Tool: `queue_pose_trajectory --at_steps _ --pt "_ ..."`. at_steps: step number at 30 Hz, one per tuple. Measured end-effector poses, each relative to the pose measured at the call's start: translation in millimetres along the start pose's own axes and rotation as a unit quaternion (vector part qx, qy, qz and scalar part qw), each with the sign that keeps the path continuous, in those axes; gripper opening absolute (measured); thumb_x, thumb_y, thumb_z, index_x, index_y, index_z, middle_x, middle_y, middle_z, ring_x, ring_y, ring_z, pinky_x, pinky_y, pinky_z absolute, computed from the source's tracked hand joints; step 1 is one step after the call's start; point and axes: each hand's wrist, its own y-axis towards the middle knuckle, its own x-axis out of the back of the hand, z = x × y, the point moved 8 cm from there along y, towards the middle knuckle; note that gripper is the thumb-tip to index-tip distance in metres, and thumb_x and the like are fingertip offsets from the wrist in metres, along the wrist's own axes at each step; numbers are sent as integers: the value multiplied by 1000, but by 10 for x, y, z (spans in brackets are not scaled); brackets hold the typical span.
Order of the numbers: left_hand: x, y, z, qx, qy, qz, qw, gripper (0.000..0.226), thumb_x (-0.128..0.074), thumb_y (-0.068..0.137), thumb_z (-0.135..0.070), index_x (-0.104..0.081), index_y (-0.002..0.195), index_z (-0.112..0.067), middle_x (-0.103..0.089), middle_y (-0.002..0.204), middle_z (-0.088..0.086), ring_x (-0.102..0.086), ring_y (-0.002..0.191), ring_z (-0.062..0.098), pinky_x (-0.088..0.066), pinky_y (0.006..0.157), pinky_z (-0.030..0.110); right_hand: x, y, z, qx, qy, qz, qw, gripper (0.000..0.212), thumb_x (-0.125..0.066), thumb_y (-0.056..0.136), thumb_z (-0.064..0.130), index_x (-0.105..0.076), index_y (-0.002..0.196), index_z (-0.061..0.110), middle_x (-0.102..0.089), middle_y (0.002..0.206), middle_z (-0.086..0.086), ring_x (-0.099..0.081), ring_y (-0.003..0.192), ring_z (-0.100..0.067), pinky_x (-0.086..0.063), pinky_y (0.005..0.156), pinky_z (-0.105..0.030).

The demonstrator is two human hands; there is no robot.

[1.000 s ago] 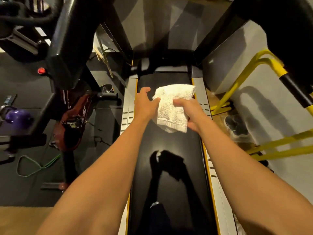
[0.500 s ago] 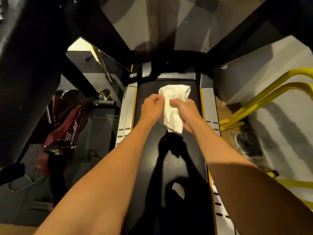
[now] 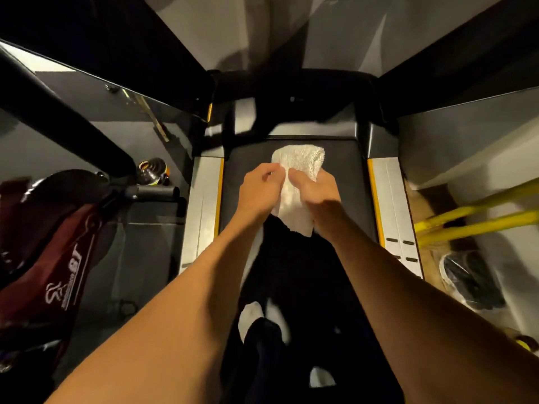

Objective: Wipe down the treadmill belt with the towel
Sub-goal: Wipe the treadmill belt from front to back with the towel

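Observation:
A white terry towel (image 3: 297, 167) hangs bunched between both hands over the front end of the black treadmill belt (image 3: 347, 176). My left hand (image 3: 259, 188) pinches its left edge, and my right hand (image 3: 316, 189) grips its right side, with the lower end of the towel drooping between my wrists. Whether the towel touches the belt I cannot tell. My shadow darkens the belt below the hands.
Grey side rails with yellow trim (image 3: 204, 199) flank the belt, and the black motor hood (image 3: 291, 112) sits ahead. A maroon exercise bike (image 3: 58, 249) stands left. Yellow bars (image 3: 472, 217) and a bagged dark object (image 3: 469, 278) are on the right. My socked feet (image 3: 253, 316) stand on the belt.
Both hands have drawn closer together and bunched the towel narrower. The view has moved forward and lower toward the belt's front end.

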Motion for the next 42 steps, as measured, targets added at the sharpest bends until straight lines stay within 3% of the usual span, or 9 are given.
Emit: queue_pose_trajectory --at_steps 4,8,12,16,24,30,34,38,42 --pt "-131 689 517 21 -45 -6 999 20 -52 77 -38 -70 87 -36 -71 102 -5 -67 100 24 -54 91 50 -159 710 -527 1 15 2 1000 26 -61 91 12 -63 115 3 -69 105 -13 -68 89 -21 -55 76 -33" --pt "-258 1404 1007 31 -91 -27 995 23 -54 80 -31 -70 96 -27 -71 103 -1 -66 101 25 -54 91 45 -303 1493 -986 5 -87 13 996 23 -67 85 12 -67 108 11 -72 100 -8 -69 92 -23 -56 86 -41" --pt "-448 2164 1482 15 -144 -30 989 20 -54 93 -16 -69 106 -12 -70 98 5 -65 84 18 -52 70 30 -505 2358 -1347 46 -207 19 977 13 -67 81 18 -69 90 10 -71 85 -7 -68 79 -22 -56 71 -36" --pt "-515 2789 1878 -15 -147 -36 988 16 -55 93 -17 -70 100 -16 -71 103 12 -69 96 29 -58 83 43 -698 3110 -1658 94 -262 13 961 23 -60 85 17 -54 63 16 -56 61 3 -50 54 -11 -39 49 -22" --pt "-118 3690 2698 0 -31 -138 990 15 -55 95 -23 -68 96 -31 -67 94 -9 -65 95 17 -54 93 42 -971 4101 -1717 237 -438 -64 865 7 -49 86 13 -55 88 15 -59 98 -8 -57 82 -27 -37 61 -30" --pt "1 4039 2895 -29 4 -144 989 24 -51 99 -22 -68 117 -21 -67 109 -3 -63 104 17 -51 98 39 -1396 4233 -1687 358 -498 -102 783 34 -52 83 0 -57 110 20 -61 106 -4 -59 94 -29 -40 77 -39" --pt "98 4034 2988 -54 93 -174 979 22 -48 100 -15 -67 111 -14 -68 108 3 -61 98 17 -48 85 28 -1743 4416 -2243 299 -622 0 724 48 -54 82 0 -52 126 19 -53 128 -6 -48 121 -31 -41 94 -47" --pt "359 4026 3079 -29 267 -237 934 22 -46 98 -14 -65 107 -16 -62 108 9 -59 100 29 -42 88 40 -2029 4470 -2904 244 -664 115 697 55 -49 89 4 -41 140 23 -42 144 -3 -32 137 -29 -30 110 -45" --pt "495 4084 3148 -8 271 -246 931 26 -40 101 -18 -64 112 -13 -59 113 14 -56 105 33 -37 92 42 -2154 4478 -2666 328 -620 97 706 32 -47 88 4 -60 105 28 -58 110 -2 -53 109 -23 -40 91 -34"
